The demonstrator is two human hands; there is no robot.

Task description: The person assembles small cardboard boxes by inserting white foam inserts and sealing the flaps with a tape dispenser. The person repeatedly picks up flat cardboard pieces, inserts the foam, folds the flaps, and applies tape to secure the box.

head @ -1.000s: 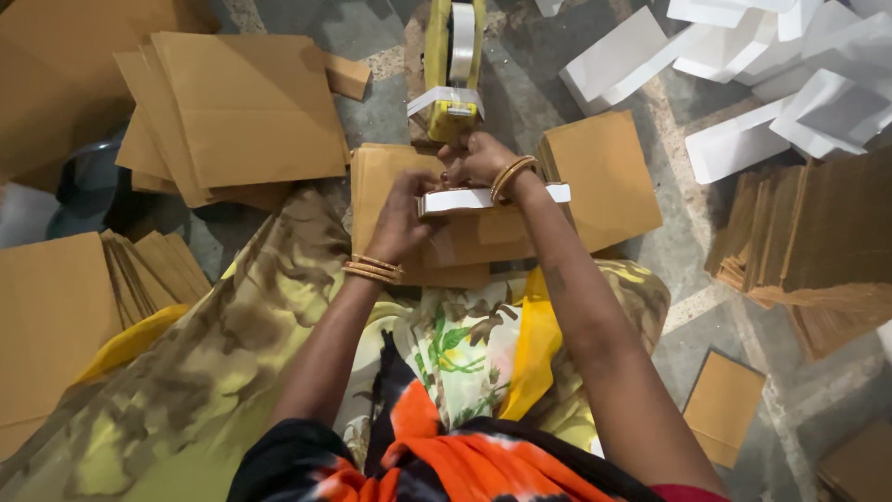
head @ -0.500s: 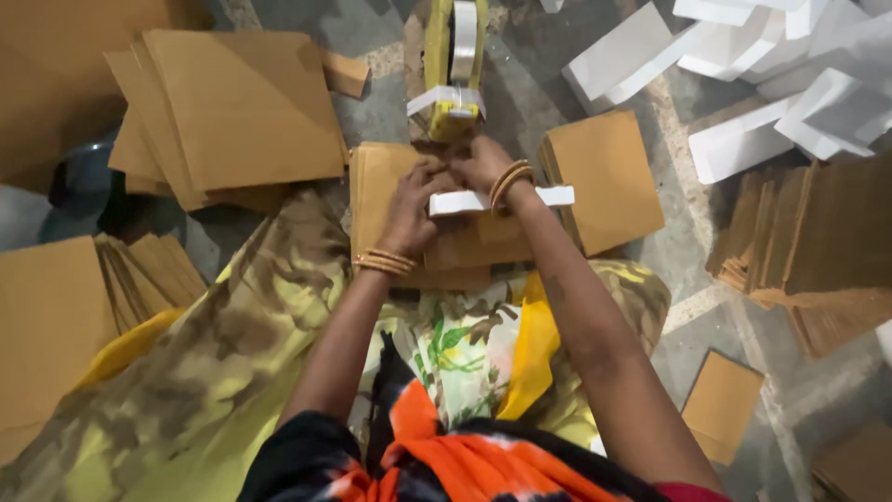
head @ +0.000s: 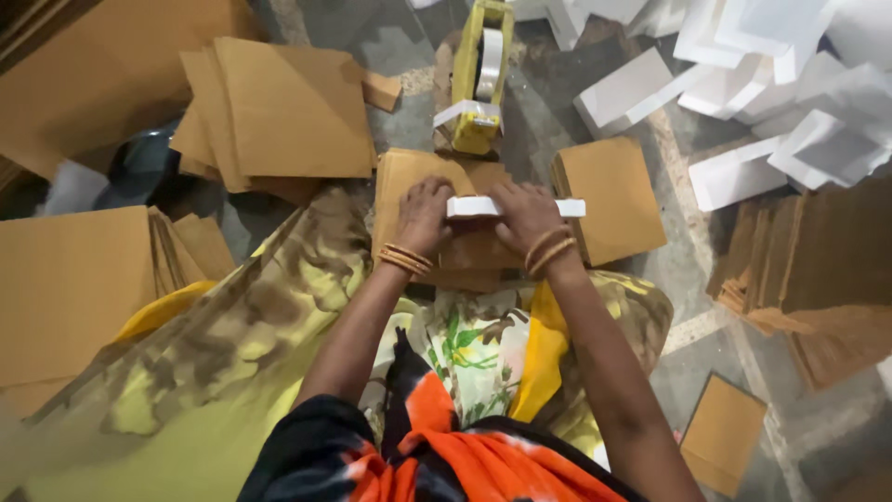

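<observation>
A white strip-shaped piece [head: 476,206] lies across a small stack of brown cardboard pieces [head: 437,177] on the floor in front of me. My left hand [head: 423,216] presses down on its left end and on the cardboard. My right hand [head: 523,214] covers its middle, and the right end of the strip sticks out past my fingers. Both wrists carry bangles. A yellow tape dispenser [head: 479,79] with a white roll stands just beyond the stack.
Brown cardboard sheets [head: 279,107] lie stacked at far left, more cardboard sheets [head: 65,270] at near left, a square pile [head: 609,200] right of my hands. White foam pieces [head: 771,93] lie scattered at far right, cardboard stacks [head: 818,270] below them. Patterned cloth [head: 232,325] covers my lap.
My left hand has moved up from beside the strip onto its left end. The strip has settled lower onto the cardboard stack; my right hand stays on it.
</observation>
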